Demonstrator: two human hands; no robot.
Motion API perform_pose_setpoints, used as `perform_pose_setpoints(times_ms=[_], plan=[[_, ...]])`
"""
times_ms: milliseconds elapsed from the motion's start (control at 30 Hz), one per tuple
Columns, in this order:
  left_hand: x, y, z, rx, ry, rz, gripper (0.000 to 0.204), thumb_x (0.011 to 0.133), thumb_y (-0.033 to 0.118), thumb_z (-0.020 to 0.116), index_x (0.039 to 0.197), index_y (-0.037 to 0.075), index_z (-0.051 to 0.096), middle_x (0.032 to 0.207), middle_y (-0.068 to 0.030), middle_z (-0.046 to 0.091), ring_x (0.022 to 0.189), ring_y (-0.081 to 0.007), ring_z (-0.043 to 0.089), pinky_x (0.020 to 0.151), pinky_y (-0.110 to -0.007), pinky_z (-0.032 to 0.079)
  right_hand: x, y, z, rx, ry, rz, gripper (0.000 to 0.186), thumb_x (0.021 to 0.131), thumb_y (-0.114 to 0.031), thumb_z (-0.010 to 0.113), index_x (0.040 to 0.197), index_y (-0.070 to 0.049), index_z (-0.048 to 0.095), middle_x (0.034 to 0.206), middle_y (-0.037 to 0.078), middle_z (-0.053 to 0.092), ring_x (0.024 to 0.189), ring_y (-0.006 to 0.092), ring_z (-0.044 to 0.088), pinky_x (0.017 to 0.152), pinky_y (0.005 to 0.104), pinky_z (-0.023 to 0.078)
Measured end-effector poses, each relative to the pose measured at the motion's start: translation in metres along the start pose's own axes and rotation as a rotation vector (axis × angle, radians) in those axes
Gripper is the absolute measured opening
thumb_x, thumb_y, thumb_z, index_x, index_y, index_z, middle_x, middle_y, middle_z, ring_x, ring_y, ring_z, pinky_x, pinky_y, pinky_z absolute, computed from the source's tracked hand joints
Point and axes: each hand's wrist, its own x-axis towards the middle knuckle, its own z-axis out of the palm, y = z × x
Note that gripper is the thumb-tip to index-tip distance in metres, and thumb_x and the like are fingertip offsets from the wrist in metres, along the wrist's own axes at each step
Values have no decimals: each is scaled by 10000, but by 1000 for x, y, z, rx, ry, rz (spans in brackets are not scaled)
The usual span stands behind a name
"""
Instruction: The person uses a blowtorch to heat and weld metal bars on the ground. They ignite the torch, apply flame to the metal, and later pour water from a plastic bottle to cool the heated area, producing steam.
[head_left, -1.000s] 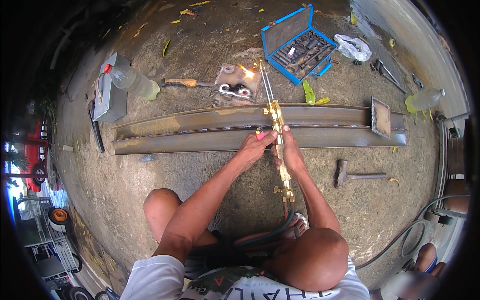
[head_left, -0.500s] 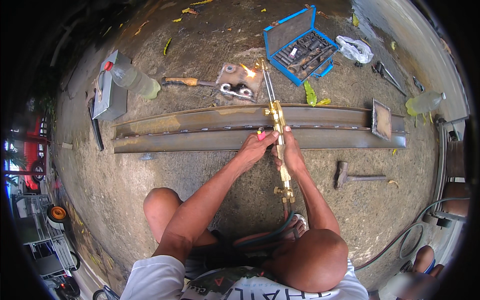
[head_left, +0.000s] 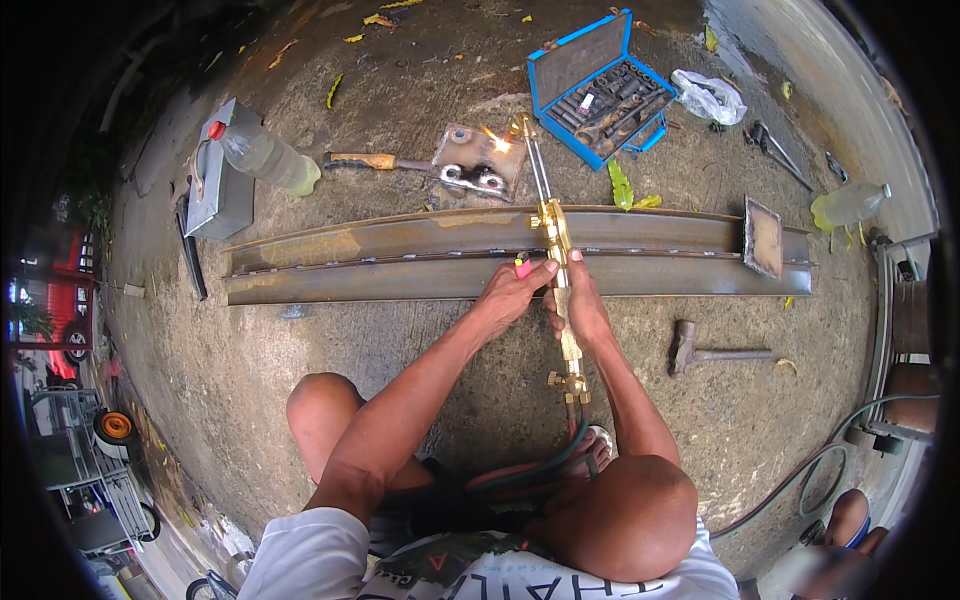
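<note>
Both my hands are on a brass cutting torch (head_left: 556,232), held over a long steel beam (head_left: 400,275). My right hand (head_left: 580,305) wraps the torch body from the right side. My left hand (head_left: 510,298) is closed, with a pink lighter (head_left: 522,267) in it and the thumb against the torch. An orange flame (head_left: 500,142) burns off the torch head, above a square steel plate (head_left: 470,155) with several holes along its edges. Two hoses run from the torch's brass fittings back past my foot.
A blue socket-set case (head_left: 605,95) stands open beyond the beam. A hammer (head_left: 720,355) lies right of my arm; another small plate (head_left: 762,238) leans on the beam. At left are a metal box (head_left: 225,200) and a bottle (head_left: 265,160). Hoses (head_left: 825,455) loop at right.
</note>
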Motion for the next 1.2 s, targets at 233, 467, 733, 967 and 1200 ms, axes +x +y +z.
perform_pose_setpoints(times_ms=[233,467,733,967,1200], plan=[[3,-6,-3,-3,7,7,409,1016,424,613,1161,57,720,1008,-48,701,1056,-167,582,1043,-398,396,-1,0,2,-11,-4,-6,701,1019,-675,237,905,-37,507,628,38,471,424,137,431,396,330,388],[3,-7,-3,-1,17,3,431,1005,440,626,1184,60,721,1068,-66,702,1119,-188,575,1066,-411,381,-1,-1,2,-7,-8,1,705,1019,-674,238,920,-29,504,632,39,470,424,136,429,393,325,385],[1,-4,-3,2,9,-11,408,1010,430,621,1159,66,728,1010,-48,703,1062,-170,582,1060,-409,385,0,0,2,-10,-10,4,708,1023,-670,231,935,-23,505,637,36,468,426,132,425,391,325,384],[0,-2,0,-8,45,10,379,1025,414,601,1108,67,731,893,-30,692,983,-153,595,1024,-395,411,-2,-3,3,-12,-17,7,689,1028,-660,232,914,-41,512,632,30,466,440,132,436,408,323,394],[-2,2,2,-16,28,-3,368,1036,392,588,1089,57,729,805,-15,667,847,-133,594,973,-375,440,0,-1,2,-13,-6,15,682,1032,-652,230,888,-47,510,628,31,468,436,134,434,407,330,397]])
